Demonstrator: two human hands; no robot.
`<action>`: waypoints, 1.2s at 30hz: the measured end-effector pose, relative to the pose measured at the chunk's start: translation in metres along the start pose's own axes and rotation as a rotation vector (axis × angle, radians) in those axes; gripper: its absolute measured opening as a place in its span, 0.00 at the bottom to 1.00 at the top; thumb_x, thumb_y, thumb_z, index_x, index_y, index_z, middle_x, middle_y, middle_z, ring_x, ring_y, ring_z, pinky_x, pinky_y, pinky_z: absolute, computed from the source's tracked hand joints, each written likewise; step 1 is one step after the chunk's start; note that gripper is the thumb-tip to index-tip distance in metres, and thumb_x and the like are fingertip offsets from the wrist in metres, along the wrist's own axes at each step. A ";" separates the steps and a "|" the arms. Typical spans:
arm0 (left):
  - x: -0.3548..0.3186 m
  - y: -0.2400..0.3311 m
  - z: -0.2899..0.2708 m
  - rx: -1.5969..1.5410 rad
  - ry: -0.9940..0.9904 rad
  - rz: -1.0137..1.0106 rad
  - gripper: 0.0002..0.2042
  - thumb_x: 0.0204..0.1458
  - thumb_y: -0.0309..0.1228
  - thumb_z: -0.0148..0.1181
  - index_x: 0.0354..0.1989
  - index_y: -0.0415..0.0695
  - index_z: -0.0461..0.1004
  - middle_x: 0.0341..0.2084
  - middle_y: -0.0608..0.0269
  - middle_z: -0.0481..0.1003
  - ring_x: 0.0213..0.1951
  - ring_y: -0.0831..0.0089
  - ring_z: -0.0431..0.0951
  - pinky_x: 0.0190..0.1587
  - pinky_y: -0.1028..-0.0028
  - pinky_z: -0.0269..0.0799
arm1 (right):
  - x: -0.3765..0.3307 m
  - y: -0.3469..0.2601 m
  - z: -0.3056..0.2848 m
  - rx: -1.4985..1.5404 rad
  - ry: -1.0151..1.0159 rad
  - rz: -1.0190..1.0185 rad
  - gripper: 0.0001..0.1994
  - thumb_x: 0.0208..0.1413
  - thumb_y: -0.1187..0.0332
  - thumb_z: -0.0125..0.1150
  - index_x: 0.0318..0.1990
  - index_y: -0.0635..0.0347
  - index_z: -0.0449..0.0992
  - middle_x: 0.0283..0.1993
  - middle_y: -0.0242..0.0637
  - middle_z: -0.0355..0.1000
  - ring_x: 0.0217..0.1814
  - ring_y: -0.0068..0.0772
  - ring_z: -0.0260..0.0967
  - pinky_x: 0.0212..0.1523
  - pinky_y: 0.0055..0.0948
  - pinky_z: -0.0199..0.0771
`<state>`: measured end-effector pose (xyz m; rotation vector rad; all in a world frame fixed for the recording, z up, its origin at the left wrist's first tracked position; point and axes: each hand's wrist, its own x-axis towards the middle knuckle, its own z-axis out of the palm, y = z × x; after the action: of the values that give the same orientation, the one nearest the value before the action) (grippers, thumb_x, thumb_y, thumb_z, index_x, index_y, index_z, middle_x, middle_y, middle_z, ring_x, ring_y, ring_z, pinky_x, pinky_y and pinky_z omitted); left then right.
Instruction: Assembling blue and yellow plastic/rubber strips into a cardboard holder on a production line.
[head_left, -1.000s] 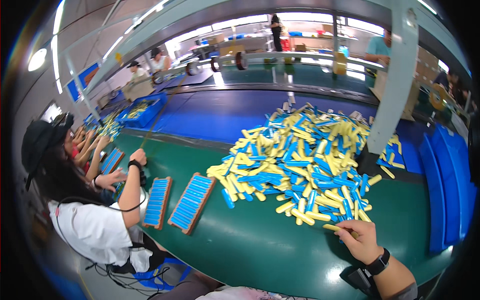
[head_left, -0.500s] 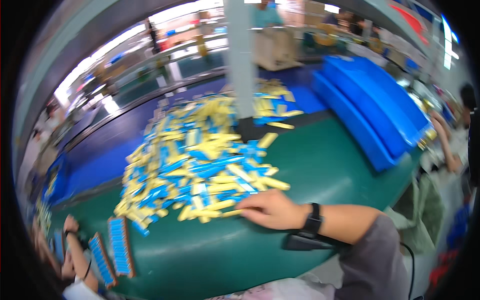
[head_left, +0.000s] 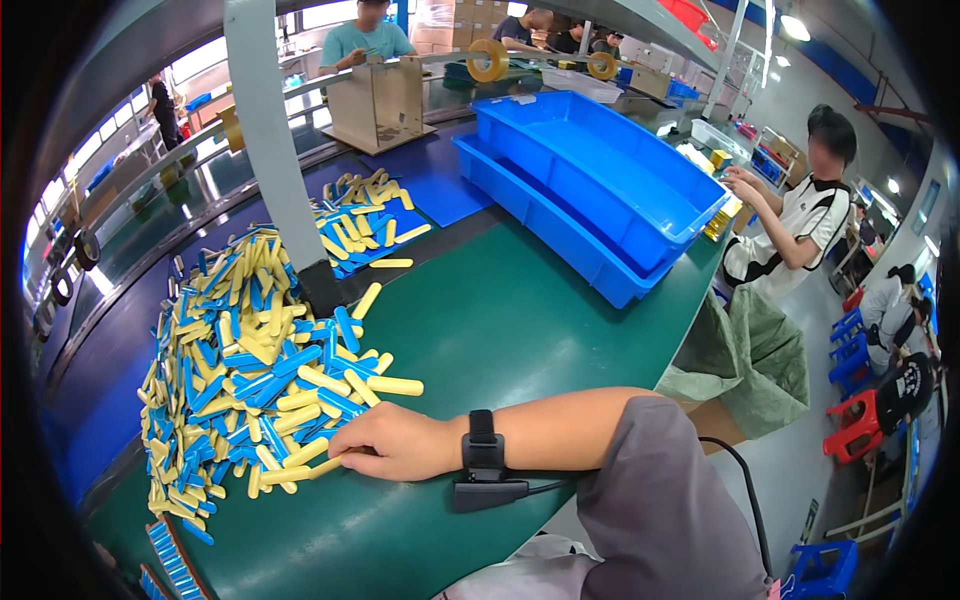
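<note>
My right hand, with a black strap and small device on its wrist, rests at the near right edge of a big pile. Thumb and forefinger are closed on the end of a yellow round-ended strip. The pile consists of many such short, flat strips, some showing yellow and others shiny blue. At the lower left lies an orange-brown rack filled with a row of blue pieces, with part of a second rack beside it. My left hand is out of view.
The strips lie around a grey post on a green table. Two stacked blue bins stand at the back right. A person works beyond them, and another is behind a wooden box. A green cloth bag hangs by the table's edge.
My view has swung right, so the pile, post and racks now appear further left. More of the room at right shows. My right hand stays at the pile's edge.
</note>
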<state>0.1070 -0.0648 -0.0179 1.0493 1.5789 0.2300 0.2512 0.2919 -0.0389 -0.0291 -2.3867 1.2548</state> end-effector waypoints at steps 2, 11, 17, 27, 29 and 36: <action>0.000 0.001 -0.005 0.006 -0.018 0.009 0.08 0.58 0.29 0.56 0.42 0.39 0.74 0.28 0.59 0.76 0.26 0.70 0.76 0.32 0.73 0.72 | 0.003 0.000 0.001 0.004 -0.001 -0.032 0.07 0.55 0.72 0.56 0.38 0.64 0.76 0.28 0.42 0.74 0.29 0.41 0.72 0.32 0.34 0.71; -0.005 0.009 -0.021 0.025 -0.041 0.033 0.08 0.58 0.29 0.56 0.43 0.39 0.74 0.29 0.58 0.77 0.26 0.69 0.76 0.32 0.72 0.72 | 0.003 0.002 0.004 0.040 -0.001 -0.013 0.06 0.55 0.73 0.56 0.37 0.65 0.75 0.28 0.41 0.73 0.28 0.40 0.70 0.32 0.34 0.69; -0.013 0.031 -0.025 0.054 -0.016 0.019 0.09 0.58 0.29 0.56 0.44 0.39 0.74 0.29 0.58 0.77 0.26 0.69 0.76 0.32 0.72 0.72 | 0.001 0.005 0.008 0.046 0.039 -0.106 0.06 0.54 0.73 0.54 0.36 0.64 0.75 0.28 0.43 0.73 0.32 0.47 0.71 0.36 0.39 0.70; -0.027 0.061 -0.023 0.120 0.048 -0.016 0.09 0.58 0.28 0.55 0.45 0.39 0.74 0.30 0.57 0.77 0.26 0.68 0.76 0.32 0.72 0.73 | 0.001 -0.003 0.012 0.056 0.125 -0.163 0.05 0.50 0.74 0.54 0.31 0.65 0.76 0.26 0.47 0.73 0.30 0.50 0.72 0.34 0.42 0.71; -0.025 0.063 -0.027 0.137 0.053 -0.011 0.09 0.58 0.28 0.55 0.45 0.39 0.74 0.30 0.57 0.77 0.26 0.68 0.76 0.32 0.72 0.73 | 0.000 0.000 0.010 0.046 0.123 -0.143 0.05 0.50 0.74 0.54 0.31 0.65 0.75 0.26 0.47 0.73 0.30 0.50 0.72 0.34 0.42 0.71; 0.017 0.096 -0.092 0.039 -0.150 0.479 0.12 0.57 0.31 0.57 0.43 0.34 0.75 0.37 0.54 0.78 0.34 0.67 0.78 0.38 0.71 0.72 | 0.007 0.001 0.019 0.020 0.125 -0.186 0.05 0.48 0.75 0.54 0.30 0.63 0.76 0.27 0.47 0.74 0.31 0.50 0.73 0.33 0.42 0.72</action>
<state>0.0752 0.0385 0.0616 1.4341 1.1842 0.4345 0.2371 0.2793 -0.0468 0.1148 -2.2145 1.1550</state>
